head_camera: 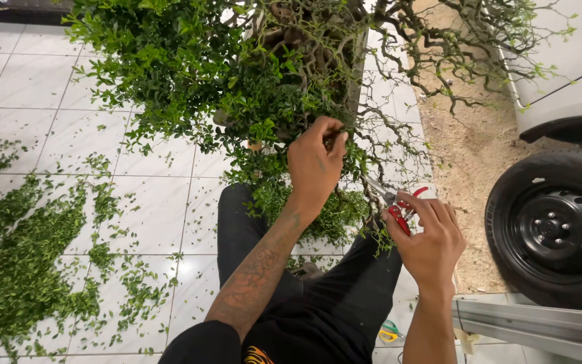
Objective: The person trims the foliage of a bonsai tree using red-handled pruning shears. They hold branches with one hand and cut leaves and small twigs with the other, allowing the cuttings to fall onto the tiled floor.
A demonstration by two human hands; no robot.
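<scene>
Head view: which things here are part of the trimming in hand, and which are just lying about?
In use:
- left hand, gripping a twig of the leafy shrub
- right hand, holding the red-handled shears

Lying about:
- cut leaves strewn on the tiled floor
- yellow-green tool on the floor by the leg
- car wheel
- grey metal rail

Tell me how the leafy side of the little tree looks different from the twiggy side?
The leafy side is thick, dense and green; the twiggy side shows bare, crooked branches with few leaves. The left hand touches the leafy part; the right hand holds red shears by the twigs. Both belong to one plant.
</scene>
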